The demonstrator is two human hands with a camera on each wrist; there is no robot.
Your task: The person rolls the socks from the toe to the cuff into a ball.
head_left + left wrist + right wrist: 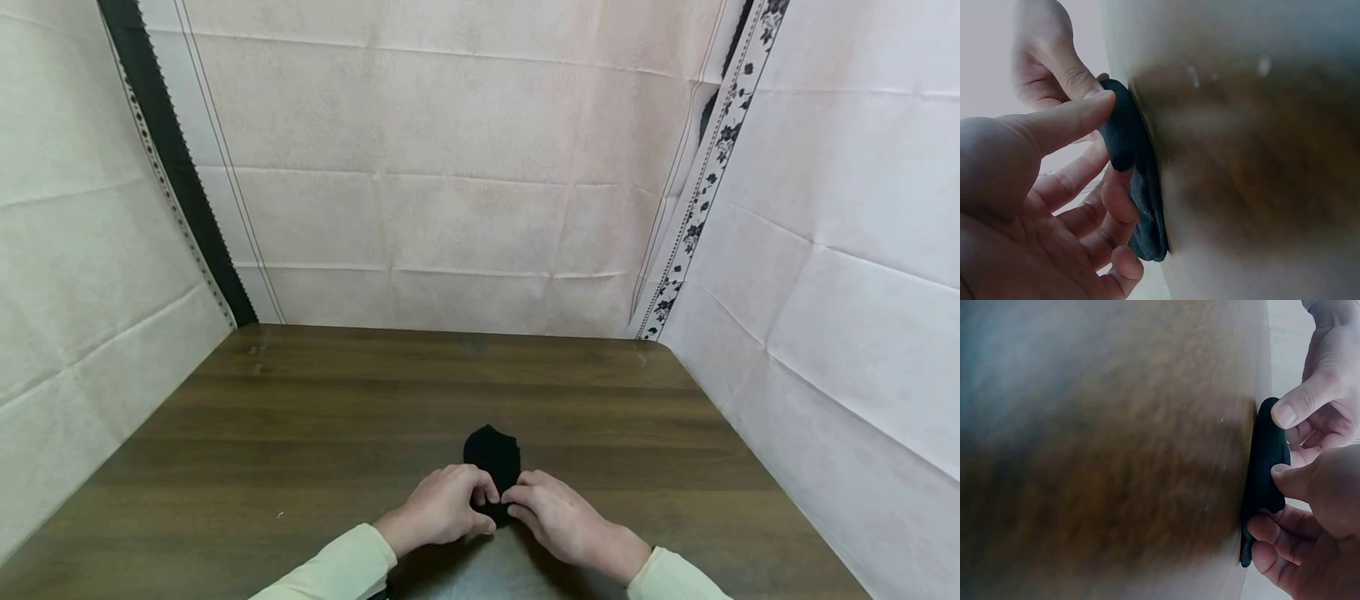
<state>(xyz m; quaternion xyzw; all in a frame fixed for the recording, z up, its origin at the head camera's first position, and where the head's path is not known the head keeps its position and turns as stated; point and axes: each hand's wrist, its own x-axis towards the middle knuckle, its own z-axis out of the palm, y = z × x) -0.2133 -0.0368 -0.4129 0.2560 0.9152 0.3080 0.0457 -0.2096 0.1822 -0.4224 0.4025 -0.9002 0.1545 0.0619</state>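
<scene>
A small piece of folded black cloth (491, 450) lies on the wooden table, its far end rounded and flat. Both hands are at its near end, fingertips close together. My left hand (446, 504) pinches the left side of the near fold, thumb on the side toward me. From the right, my right hand (555, 517) pinches the same fold with its thumb and fingers. In the left wrist view the cloth (1125, 128) shows a thick, rounded fold under the thumbs. The right wrist view shows the cloth (1266, 462) low against the tabletop, with fingers along its far side.
The brown wooden table (337, 417) reaches back to a hanging pale cloth sheet (465, 225). More sheets, a left one (67, 275) and a right one (840, 250), line the sides. A tiny pale speck (281, 515) lies on the table left of the hands.
</scene>
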